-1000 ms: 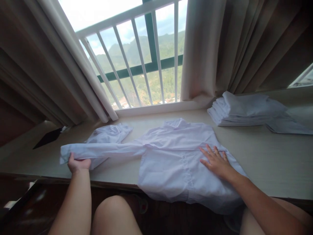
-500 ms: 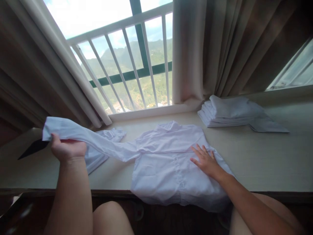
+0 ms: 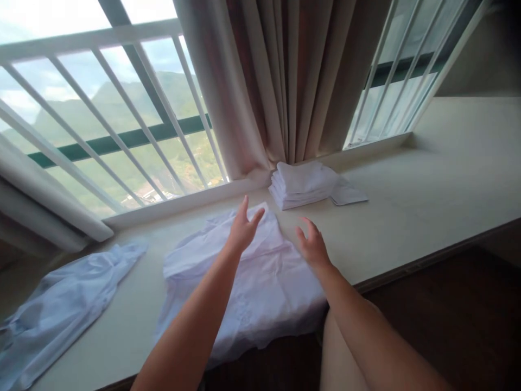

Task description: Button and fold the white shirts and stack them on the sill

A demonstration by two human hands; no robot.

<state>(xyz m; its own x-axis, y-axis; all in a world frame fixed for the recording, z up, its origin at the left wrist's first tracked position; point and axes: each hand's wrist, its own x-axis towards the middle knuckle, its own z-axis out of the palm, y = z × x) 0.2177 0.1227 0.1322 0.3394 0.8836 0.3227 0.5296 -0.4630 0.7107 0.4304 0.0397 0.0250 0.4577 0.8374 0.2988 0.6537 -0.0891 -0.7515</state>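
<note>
A white shirt [image 3: 260, 293] lies spread on the pale ledge, its lower part hanging over the front edge. Over the shirt's upper part is my left hand [image 3: 243, 228], thumb and fingers apart, holding nothing; whether it touches the cloth I cannot tell. By the shirt's right side, my right hand [image 3: 313, 243] is open with slightly curled fingers and nothing in it. The long sleeve now lies folded across the shirt's body, partly hidden behind my left forearm.
A stack of folded white garments [image 3: 303, 184] stands by the curtain [image 3: 280, 81] at the back. Another white garment [image 3: 73, 304] lies crumpled on the left of the ledge [image 3: 407, 217]. Behind the ledge are windows with white railings [image 3: 93, 38].
My left hand has let go of the sleeve and moved right, over the shirt. The sleeve has come across the body. My right hand has lifted off the cloth, and the view has turned right.
</note>
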